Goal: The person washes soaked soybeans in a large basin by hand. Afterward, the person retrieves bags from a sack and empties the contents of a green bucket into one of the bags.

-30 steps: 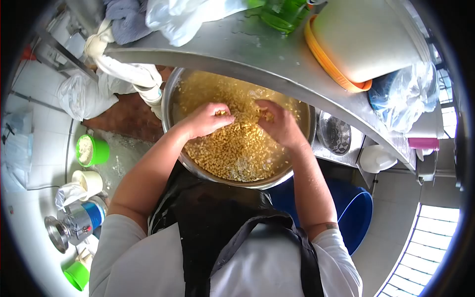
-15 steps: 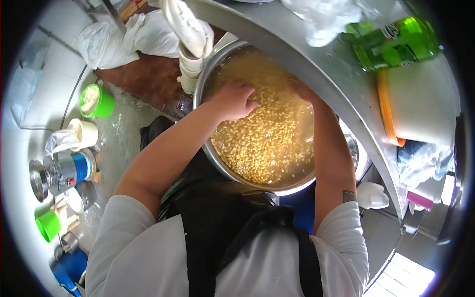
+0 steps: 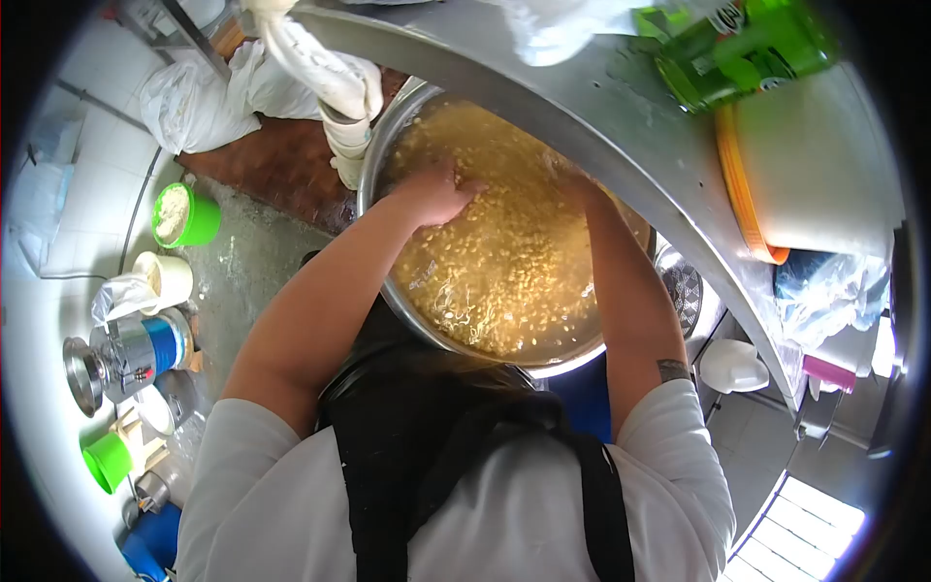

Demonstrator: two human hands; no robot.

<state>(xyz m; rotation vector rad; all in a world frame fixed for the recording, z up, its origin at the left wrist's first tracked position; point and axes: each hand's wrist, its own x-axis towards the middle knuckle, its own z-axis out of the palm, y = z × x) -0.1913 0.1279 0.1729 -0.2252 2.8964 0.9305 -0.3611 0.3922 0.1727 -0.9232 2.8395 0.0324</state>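
Note:
A big round metal basin [image 3: 427, 335] holds cloudy yellowish water with many pale yellow beans [image 3: 504, 272] that look like soybeans. At the basin's left side, my left hand [image 3: 436, 197] dips into the water, its thumb stretched out away from the other fingers, which are mostly underwater. My right hand [image 3: 574, 186] reaches in at the far right side, close to the steel counter edge. Murky water hides its fingers, so their shape cannot be made out. No tool shows in either hand.
A steel counter [image 3: 621, 126] overhangs the basin's far right rim, bearing a green bottle [image 3: 747, 53] and a white tub with an orange rim [image 3: 742, 184]. A white cloth-wrapped pipe [image 3: 325, 82] stands beside the basin. Buckets, including a green one [image 3: 199, 215], line the left floor.
My left hand has shifted slightly left, its thumb now further out. My right hand has moved a little left. The beans are stirred up and the water ripples more.

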